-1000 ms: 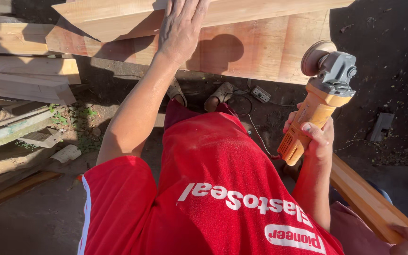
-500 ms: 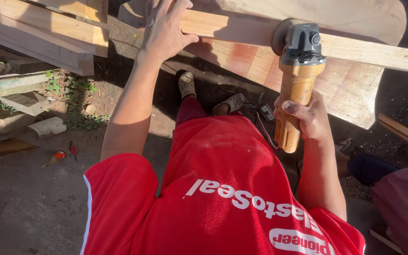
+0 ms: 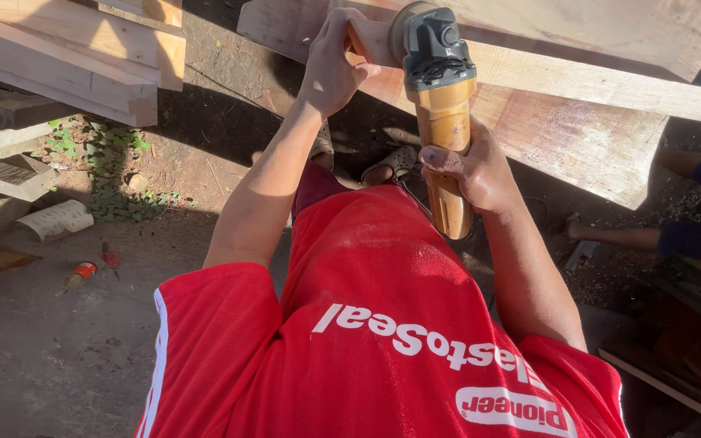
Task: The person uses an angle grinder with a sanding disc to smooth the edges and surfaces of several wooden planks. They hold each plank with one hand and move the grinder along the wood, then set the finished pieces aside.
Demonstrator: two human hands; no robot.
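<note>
My right hand (image 3: 476, 172) grips the yellow-orange body of an angle grinder (image 3: 438, 105). Its dark head and round disc rest against a long wooden plank (image 3: 594, 81) that runs across the top of the view. My left hand (image 3: 333, 65) clasps the plank's near edge just left of the grinder head. A wider reddish board (image 3: 586, 146) lies under the plank. My red shirt fills the lower middle, and my sandalled feet (image 3: 391, 162) stand below the boards.
Stacked pale timber (image 3: 75, 57) sits at top left. On the dirt at left lie a rolled paper (image 3: 58, 219), a small orange-capped object (image 3: 81, 272) and grey blocks. Another person's legs in dark blue (image 3: 683, 235) reach in from the right. Wooden strips lie at lower right.
The grinder has swung left and onto the plank beside my left hand. My left hand went from lying flat on the wood to gripping its edge. The view has shifted.
</note>
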